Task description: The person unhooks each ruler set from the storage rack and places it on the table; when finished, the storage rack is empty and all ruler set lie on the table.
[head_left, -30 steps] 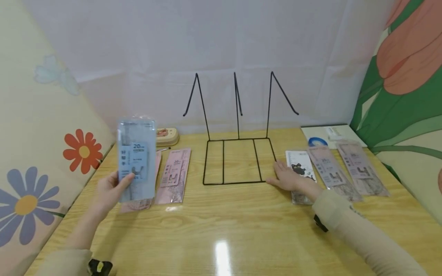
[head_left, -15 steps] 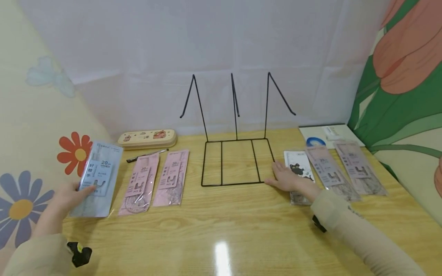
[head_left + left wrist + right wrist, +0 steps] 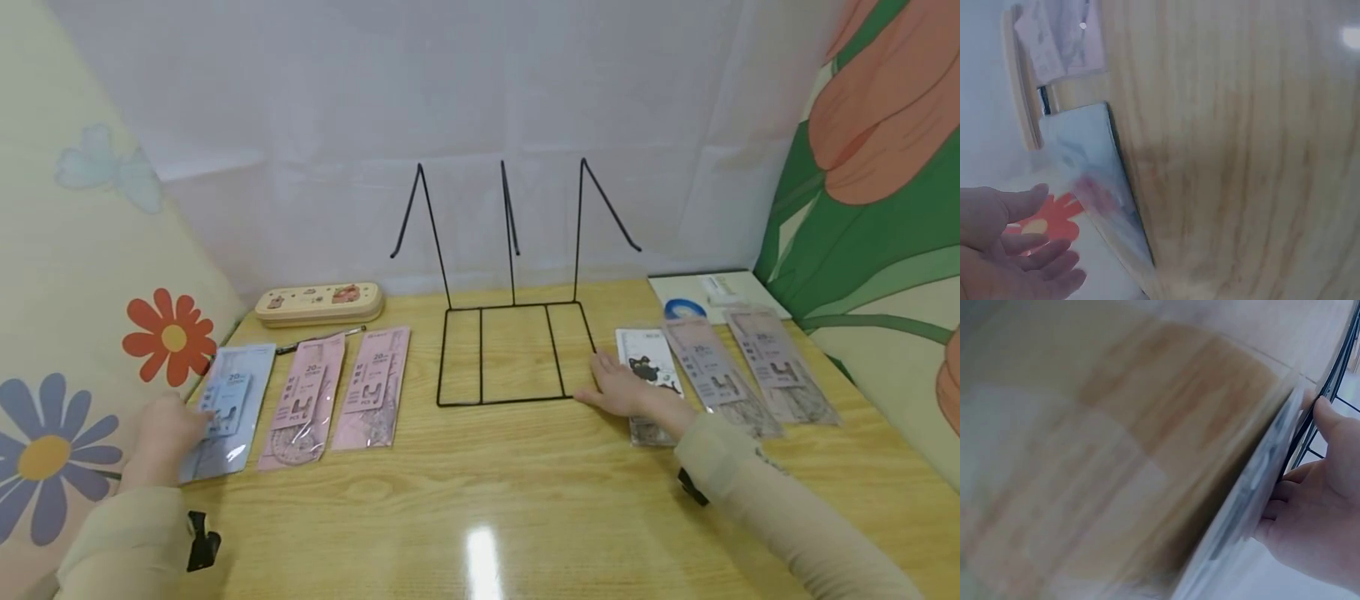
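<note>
A flat blue packet (image 3: 243,383) lies slanted at the table's left edge. My left hand (image 3: 161,429) is at its left side; in the left wrist view the thumb and fingers (image 3: 1054,253) are spread apart with nothing between them. A black wire rack (image 3: 517,401) with three raised prongs stands mid-table. My right hand (image 3: 622,387) rests at its front right corner, fingers and thumb extended against the wire. Under that forearm, partly covered, lies a white packet with a black cat picture (image 3: 651,367). The right wrist view shows the thumb (image 3: 1324,412) touching black wire.
Two pink packets (image 3: 307,392) lie between the blue packet and the rack. Behind them are a cream pencil case (image 3: 318,304) and a thin dark pen. Two greyish-pink packets (image 3: 780,367) lie at right, with a blue tape roll (image 3: 684,308) on a white board behind.
My left hand has carried the blue packet left and down, laid it on the table at the left edge, and let go. My right hand stays at the rack's corner.
</note>
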Available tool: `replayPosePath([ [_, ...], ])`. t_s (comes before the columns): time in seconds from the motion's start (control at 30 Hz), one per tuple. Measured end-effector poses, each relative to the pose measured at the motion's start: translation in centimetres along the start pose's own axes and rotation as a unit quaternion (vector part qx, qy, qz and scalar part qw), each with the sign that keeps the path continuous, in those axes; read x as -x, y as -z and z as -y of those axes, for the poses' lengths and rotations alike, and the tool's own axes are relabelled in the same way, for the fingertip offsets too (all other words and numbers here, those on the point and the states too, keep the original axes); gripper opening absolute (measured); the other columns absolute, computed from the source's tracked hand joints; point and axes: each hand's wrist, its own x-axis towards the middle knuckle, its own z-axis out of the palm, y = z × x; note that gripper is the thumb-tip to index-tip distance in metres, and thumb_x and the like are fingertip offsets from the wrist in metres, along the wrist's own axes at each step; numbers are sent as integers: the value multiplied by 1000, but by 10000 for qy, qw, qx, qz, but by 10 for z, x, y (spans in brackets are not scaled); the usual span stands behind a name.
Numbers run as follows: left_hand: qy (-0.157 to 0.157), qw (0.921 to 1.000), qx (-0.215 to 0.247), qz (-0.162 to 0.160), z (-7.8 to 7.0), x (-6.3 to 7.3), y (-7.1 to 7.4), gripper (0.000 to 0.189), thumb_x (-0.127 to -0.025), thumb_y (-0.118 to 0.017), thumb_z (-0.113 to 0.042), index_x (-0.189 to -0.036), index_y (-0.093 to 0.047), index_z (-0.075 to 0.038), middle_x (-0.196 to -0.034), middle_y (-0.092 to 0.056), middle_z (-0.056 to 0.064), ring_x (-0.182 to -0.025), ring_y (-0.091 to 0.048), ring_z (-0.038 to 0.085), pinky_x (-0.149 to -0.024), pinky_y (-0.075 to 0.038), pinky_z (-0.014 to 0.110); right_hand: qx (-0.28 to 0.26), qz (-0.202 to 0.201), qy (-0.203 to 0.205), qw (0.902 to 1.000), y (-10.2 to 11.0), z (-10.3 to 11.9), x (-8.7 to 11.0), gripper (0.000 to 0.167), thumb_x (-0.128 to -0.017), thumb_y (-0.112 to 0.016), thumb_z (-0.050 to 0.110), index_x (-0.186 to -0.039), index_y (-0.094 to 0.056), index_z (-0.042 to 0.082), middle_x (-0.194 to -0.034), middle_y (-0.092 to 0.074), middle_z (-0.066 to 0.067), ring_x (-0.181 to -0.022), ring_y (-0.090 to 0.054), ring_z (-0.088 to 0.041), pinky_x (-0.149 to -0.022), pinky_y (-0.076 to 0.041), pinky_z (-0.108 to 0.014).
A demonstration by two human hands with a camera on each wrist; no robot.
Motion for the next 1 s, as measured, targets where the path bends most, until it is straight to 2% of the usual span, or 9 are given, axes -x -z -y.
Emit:
replayPosePath([
  [0.07, 8, 9999, -99, -78, -10, 2, -3, 64, -93, -50, -17, -132, -21, 25, -115, -36, 44, -98, -41, 47, -86, -44, 56, 2, 6, -3, 10000, 0, 0, 0, 79, -100, -40, 40, -144, -6, -16, -151, 1, -36, -142, -2, -48, -117, -8, -56],
  [0.13, -278, 9991, -265, -187, -21, 4, -8, 71, -95, -49, -22, -137, -14, 23, -125, -30, 47, -106, -38, 52, -95, -38, 61, 4, 22, -34, 10000, 0, 0, 1, 79, -100, -40, 40, -145, -5, -15, -151, 2, -35, -142, -1, -47, -117, -8, -56],
  [0.23, -931, 9949, -335, -201, -41, 7, -15, 77, -98, -44, -31, -140, -7, 21, -133, -23, 48, -116, -32, 58, -100, -32, 66, -29, 42, -47, 10000, 1, 0, 2, 79, -100, -40, 41, -145, -4, -14, -152, 2, -35, -142, -1, -47, -117, -8, -57],
  [0.33, -1755, 9825, -495, -389, -62, 10, -21, 77, -99, -38, -39, -139, -13, 22, -132, -27, 48, -120, -31, 61, -99, -30, 68, -70, 69, -55, 9999, 3, -1, 3, 80, -100, -40, 41, -145, -3, -14, -152, 3, -35, -142, 0, -47, -117, -7, -57],
  [0.43, -2163, 9741, -484, -445, -83, 14, -29, 78, -100, -31, -46, -141, -16, 19, -136, -25, 45, -125, -25, 60, -102, -25, 69, -101, 82, -55, 9999, 4, -1, 3, 80, -100, -40, 41, -145, -3, -14, -152, 4, -34, -142, 1, -47, -117, -7, -57],
  [0.57, -2160, 9750, -484, -201, -105, 19, -39, 82, -99, -26, -53, -145, -12, 13, -144, -18, 40, -134, -15, 56, -106, -13, 70, -130, 65, -76, 9999, 3, -1, 4, 80, -100, -40, 40, -145, -3, -13, -152, 4, -34, -142, 1, -46, -117, -6, -56],
  [0.7, -2144, 9751, -553, 87, -117, 22, -47, 81, -99, -26, -54, -147, -9, 9, -149, -12, 36, -138, -7, 53, -106, -3, 72, -88, -34, -12, 10000, 4, -2, 6, 80, -100, -40, 42, -146, -5, -13, -152, 1, -33, -142, -2, -46, -117, -8, -56],
  [0.83, -2352, 9691, -743, 37, -123, 24, -53, 78, -98, -28, -54, -148, -12, 5, -150, -13, 33, -138, -6, 53, -105, -1, 74, 35, -267, 161, 9995, 9, -5, 10, 77, -100, -41, 40, -146, -8, -12, -152, -5, -34, -142, -7, -47, -116, -10, -59],
  [1.0, -2556, 9597, -1151, -197, -130, 27, -59, 80, -96, -29, -60, -151, -11, -5, -153, -12, 29, -139, -4, 52, -104, 4, 75, 180, -626, -40, 9979, 19, -13, 16, 76, -99, -42, 42, -149, -9, -5, -154, -7, -30, -142, -5, -47, -111, -3, -67],
])
